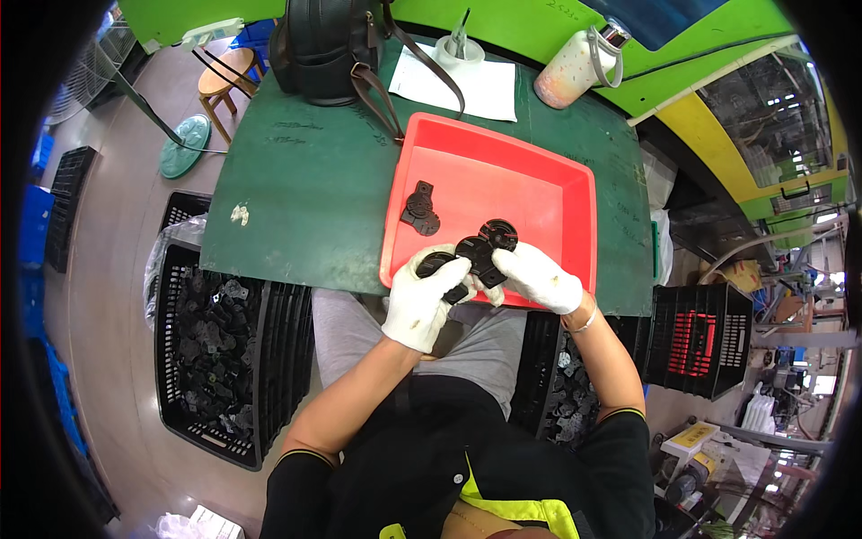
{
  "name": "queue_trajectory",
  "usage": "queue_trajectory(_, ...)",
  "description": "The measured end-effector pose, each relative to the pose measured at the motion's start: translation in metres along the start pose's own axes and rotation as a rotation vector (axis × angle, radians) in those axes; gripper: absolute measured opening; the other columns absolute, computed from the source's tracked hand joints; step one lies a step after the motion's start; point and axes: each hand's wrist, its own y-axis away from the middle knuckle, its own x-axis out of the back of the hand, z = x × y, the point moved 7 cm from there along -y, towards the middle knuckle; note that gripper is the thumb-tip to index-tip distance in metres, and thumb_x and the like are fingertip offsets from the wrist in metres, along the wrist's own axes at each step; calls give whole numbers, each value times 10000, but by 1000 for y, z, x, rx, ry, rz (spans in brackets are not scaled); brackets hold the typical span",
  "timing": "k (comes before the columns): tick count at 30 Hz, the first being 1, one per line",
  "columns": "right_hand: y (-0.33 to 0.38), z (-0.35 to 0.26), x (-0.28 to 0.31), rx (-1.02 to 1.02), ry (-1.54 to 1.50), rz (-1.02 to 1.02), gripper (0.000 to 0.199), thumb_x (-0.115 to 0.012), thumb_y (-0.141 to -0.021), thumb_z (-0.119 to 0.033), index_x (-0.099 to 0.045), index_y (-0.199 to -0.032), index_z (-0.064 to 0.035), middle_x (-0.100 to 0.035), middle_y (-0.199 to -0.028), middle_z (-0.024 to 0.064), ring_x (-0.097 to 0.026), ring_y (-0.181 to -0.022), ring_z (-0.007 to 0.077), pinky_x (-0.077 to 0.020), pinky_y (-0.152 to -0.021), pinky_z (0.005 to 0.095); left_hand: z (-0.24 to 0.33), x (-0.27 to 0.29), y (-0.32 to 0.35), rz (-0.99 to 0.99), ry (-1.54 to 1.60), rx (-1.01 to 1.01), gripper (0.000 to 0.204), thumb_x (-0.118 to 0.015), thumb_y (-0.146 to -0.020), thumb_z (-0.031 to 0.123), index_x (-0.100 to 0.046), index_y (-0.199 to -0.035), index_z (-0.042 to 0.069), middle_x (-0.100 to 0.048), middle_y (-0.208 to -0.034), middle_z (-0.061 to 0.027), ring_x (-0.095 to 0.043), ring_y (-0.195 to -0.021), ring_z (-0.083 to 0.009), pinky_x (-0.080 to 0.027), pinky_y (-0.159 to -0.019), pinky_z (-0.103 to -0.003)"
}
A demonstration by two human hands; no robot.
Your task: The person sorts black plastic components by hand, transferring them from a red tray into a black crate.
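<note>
Both my hands wear white gloves and meet over the near edge of a red plastic tray [491,135]. My left hand [424,301] is closed around black plastic parts [435,264], one round end showing between thumb and fingers. My right hand [541,277] pinches another black plastic part [476,258] with a round disc, close against the left hand. A further round black piece [499,234] shows just beyond the fingertips; whether it is joined to the held part I cannot tell. Inside the tray, at its left, lies a loose black plastic part [420,208].
The tray stands on a green table [296,198]. At the back are a black backpack [328,54], paper [494,88], a white cup [460,52] and a bottle [575,72]. Black crates [260,377] of dark parts flank my legs; another black crate [700,340] stands right.
</note>
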Motion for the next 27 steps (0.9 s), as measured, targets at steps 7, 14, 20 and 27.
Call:
queue_trajectory(7, 14, -17, -5, -39, 368, 448, 276, -511, -950, -263, -534, -1063, -12, -579, -829, 48, -544, -689, 88, -465, -659, 259, -5, 6, -1, 74, 68, -62, 182, -628, -856, 43, -573, -1020, -14, -609, -833, -106, -607, -691, -188, -507, -599, -316)
queue_trajectory(14, 16, -25, -15, -108, 344, 387, 315, -561, -916, -290, -523, -1043, -5, -580, -741, 40, -556, -593, 88, -466, -551, 241, -13, 3, -4, 16, 301, -82, 366, -492, -948, 391, -536, -1115, 68, -584, -1067, -113, -582, -966, -246, -494, -817, -445)
queue_trajectory(20, 2, -25, -24, -115, 546, 469, 296, -542, -912, -268, -522, -1043, -4, -623, -717, 102, -613, -560, 147, -484, -547, 290, -12, 2, 9, 23, 187, -94, 271, -542, -916, 116, -494, -1181, 93, -572, -1091, -97, -578, -1001, -244, -498, -870, -446)
queue_trajectory(27, -64, -31, 39, 332, 1186, 481, 255, -591, -827, -119, -529, -1070, -73, -619, -908, 143, -621, -859, 304, -499, -738, 390, -3, 2, 25, 143, 271, -59, 246, -548, -905, 79, -503, -1147, 90, -556, -1117, -109, -559, -1046, -243, -487, -917, -478)
